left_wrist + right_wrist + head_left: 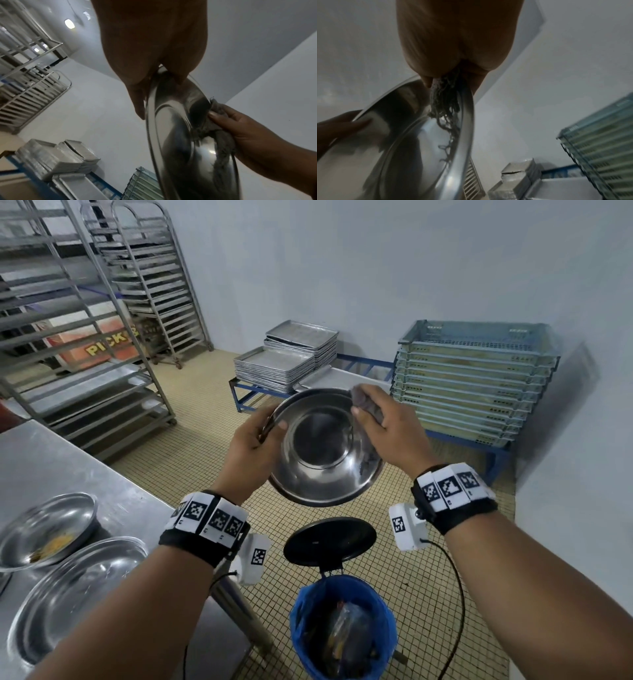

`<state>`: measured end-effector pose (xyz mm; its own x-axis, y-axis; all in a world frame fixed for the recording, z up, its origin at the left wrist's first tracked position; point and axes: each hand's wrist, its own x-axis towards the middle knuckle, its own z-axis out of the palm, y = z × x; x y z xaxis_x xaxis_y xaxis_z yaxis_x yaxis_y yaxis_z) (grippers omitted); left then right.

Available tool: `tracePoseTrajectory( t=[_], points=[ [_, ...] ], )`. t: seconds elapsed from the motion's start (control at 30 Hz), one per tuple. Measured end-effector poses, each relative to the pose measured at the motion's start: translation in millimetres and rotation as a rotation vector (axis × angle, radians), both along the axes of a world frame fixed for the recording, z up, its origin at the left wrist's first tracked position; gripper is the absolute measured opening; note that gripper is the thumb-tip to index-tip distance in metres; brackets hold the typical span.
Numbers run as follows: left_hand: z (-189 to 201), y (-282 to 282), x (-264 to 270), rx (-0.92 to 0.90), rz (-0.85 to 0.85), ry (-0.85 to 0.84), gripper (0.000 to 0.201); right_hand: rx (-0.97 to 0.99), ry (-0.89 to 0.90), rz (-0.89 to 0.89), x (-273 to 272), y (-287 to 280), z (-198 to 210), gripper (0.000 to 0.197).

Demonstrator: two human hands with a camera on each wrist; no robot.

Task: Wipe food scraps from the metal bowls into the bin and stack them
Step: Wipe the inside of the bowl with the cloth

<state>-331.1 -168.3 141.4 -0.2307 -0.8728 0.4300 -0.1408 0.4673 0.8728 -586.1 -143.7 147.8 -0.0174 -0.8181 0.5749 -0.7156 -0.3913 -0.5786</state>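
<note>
We see the left hand (251, 445) gripping the rim of a metal bowl (323, 446), thumb inside the rim, fingers curled behind it. Bowl is held in the air, tilted with its inside facing us, above the floor and over the area of the bin (342, 626). Bowl interior looks clean and shiny; no scraps visible in it.

Right hand (383, 426) clutches a grey cloth (371, 409) bunched against the bowl's upper right rim. In the right wrist view the frayed threads of the cloth (447, 97) hang down inside the bowl (423, 155). Left wrist view shows the same grip: left fingers (137, 102) pinching the rim, cloth (221, 142) pressed at the opposite edge.

Bin has a blue liner with dark rubbish inside, lid (329, 541) standing open behind it.

On the bench (68, 470) to our left: two more metal bowls, the far bowl (48, 529) with yellowish scraps, the near bowl (78, 594) just beside it, rims looking close or overlapping; we cannot tell whether they touch.

Behind: stacked trays (287, 361), stacked crates (472, 385), tray racks (85, 313).
</note>
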Motion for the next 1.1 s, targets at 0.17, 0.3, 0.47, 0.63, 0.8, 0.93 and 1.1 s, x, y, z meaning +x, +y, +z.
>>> tracePoseTrajectory(
  t=[0.17,0.3,0.47,0.63,0.8,0.93,1.1],
  points=[
    [18,-2,-3,-0.054,-0.075,-0.15,0.028,-0.001,0.237,0.055,10,-3,12,0.042],
    [14,2,-6,-0.016,0.011,0.038,0.027,-0.019,0.039,-0.019,9,-1,-3,0.042],
    [5,4,-7,0.006,0.153,0.227,0.027,0.082,-0.21,-0.125,12,8,-43,0.048],
    [-3,14,-13,-0.053,0.058,0.05,0.039,-0.057,0.039,-0.087,15,3,-12,0.035],
    [-1,18,-19,-0.021,0.085,0.14,0.036,-0.031,-0.016,-0.07,9,7,-10,0.038],
    [-7,20,-23,0.0,0.166,0.298,0.028,0.122,-0.37,-0.11,13,18,-45,0.041],
    [-11,19,-11,-0.035,0.09,0.077,0.031,0.082,-0.318,-0.094,5,22,-31,0.037]
  ],
)
